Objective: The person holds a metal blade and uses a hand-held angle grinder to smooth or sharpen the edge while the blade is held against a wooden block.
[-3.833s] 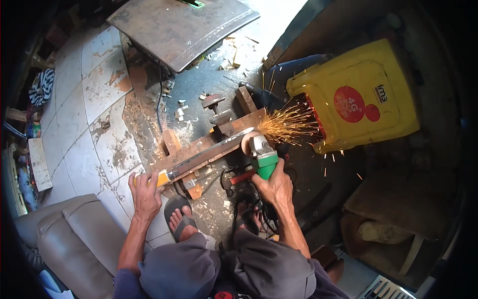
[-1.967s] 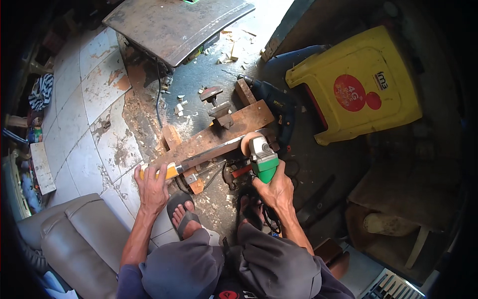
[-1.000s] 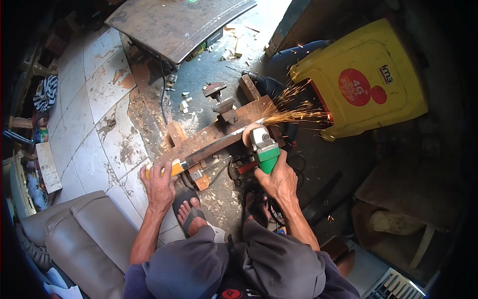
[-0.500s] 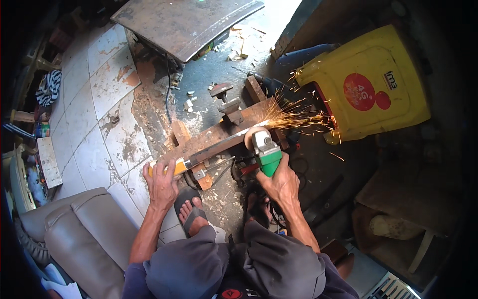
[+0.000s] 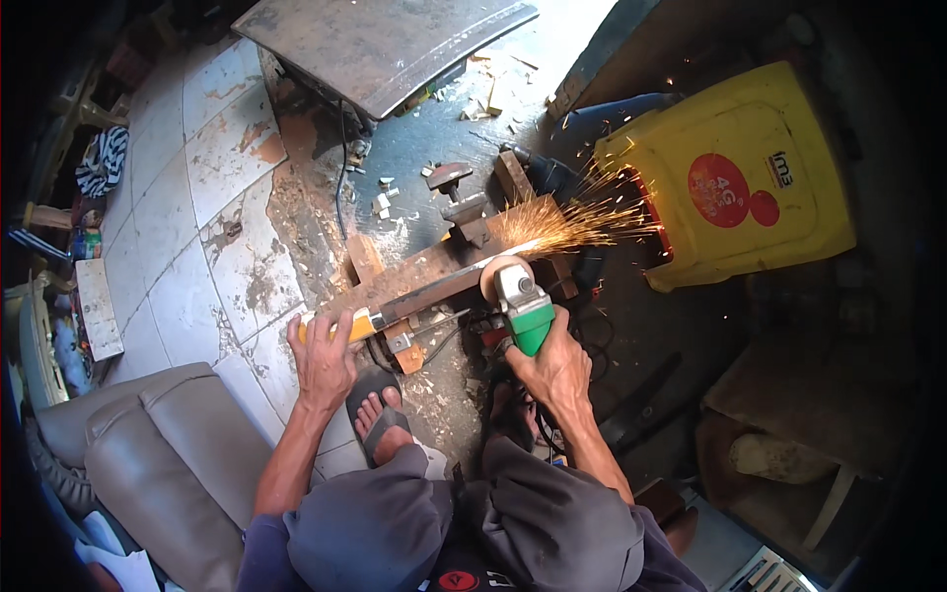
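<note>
My left hand (image 5: 324,363) is closed round the yellow handle (image 5: 365,324) of a long-bladed tool whose exact kind I cannot make out. Its narrow metal blade (image 5: 434,290) lies along the side of a brown wooden beam (image 5: 409,268), slanting up to the right. In my right hand (image 5: 554,367) is a green and silver angle grinder (image 5: 531,314), gripped by its body. The grinder's disc (image 5: 490,280) meets the blade near the far end, and orange sparks (image 5: 582,222) spray to the right. A rusty clamp (image 5: 464,212) sits on the beam.
A yellow plastic panel (image 5: 730,187) stands in the sparks' path at the right. Behind the beam lie a drill (image 5: 543,170) and wood scraps (image 5: 383,202). A worn low table (image 5: 385,44) is at the back; a grey cushioned seat (image 5: 168,444) is at left. My sandalled feet are just below the work.
The grinder has shifted slightly left along the blade, with sparks still flying. Both hands keep their grips. The whole view has moved a little.
</note>
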`<state>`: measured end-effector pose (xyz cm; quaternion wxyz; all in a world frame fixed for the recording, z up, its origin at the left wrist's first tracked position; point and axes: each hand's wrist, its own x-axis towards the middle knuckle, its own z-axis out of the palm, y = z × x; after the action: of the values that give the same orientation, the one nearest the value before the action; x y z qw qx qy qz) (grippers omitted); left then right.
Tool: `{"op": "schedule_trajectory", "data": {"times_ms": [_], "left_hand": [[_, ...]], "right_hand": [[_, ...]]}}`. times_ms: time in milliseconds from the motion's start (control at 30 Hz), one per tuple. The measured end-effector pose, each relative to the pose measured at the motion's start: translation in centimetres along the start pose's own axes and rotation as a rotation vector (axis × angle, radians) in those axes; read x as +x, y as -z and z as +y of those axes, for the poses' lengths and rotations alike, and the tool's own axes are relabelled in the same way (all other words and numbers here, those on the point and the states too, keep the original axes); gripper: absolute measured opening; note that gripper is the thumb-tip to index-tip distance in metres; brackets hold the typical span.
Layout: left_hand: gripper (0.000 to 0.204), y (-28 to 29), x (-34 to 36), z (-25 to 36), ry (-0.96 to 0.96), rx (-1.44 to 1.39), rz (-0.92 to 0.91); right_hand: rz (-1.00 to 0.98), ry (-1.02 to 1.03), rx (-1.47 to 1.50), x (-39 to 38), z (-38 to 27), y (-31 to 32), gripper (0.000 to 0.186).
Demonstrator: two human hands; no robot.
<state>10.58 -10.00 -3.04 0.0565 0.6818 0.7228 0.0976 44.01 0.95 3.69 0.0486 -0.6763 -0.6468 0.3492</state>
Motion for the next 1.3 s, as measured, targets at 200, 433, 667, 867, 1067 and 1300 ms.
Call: {"op": "schedule_trajectory", "data": {"times_ms": [200,433,667,867,1067,1300], "left_hand": [[0.062,0.0,0.0,0.0,-0.002,-0.014,-0.001],[0.063,-0.1,-0.2,-0.3,-0.013,-0.025,0.018],[0.063,-0.2,-0.1,0.1,-0.006,-0.037,0.009],[0.063,-0.2,-0.2,-0.1,0.001,-0.034,0.002],[0.063,0.1,0.3,-0.3,-0.002,-0.036,0.023],[0.060,0.2,-0.1,-0.2,0.008,-0.036,-0.015]], "right_hand": [[-0.023,0.008,-0.006,0.1,-0.5,-0.4,0.081],[-0.014,0.048,-0.024,-0.1,-0.4,-1.1,0.080],[-0.042,0.024,-0.033,-0.4,-0.4,-0.8,0.081],[-0.055,0.049,-0.038,-0.1,-1.4,-1.1,0.080],[-0.053,0.084,-0.044,-0.2,-1.0,-1.5,0.083],[-0.088,0.087,-0.052,-0.3,-1.6,-1.7,0.082]]}}
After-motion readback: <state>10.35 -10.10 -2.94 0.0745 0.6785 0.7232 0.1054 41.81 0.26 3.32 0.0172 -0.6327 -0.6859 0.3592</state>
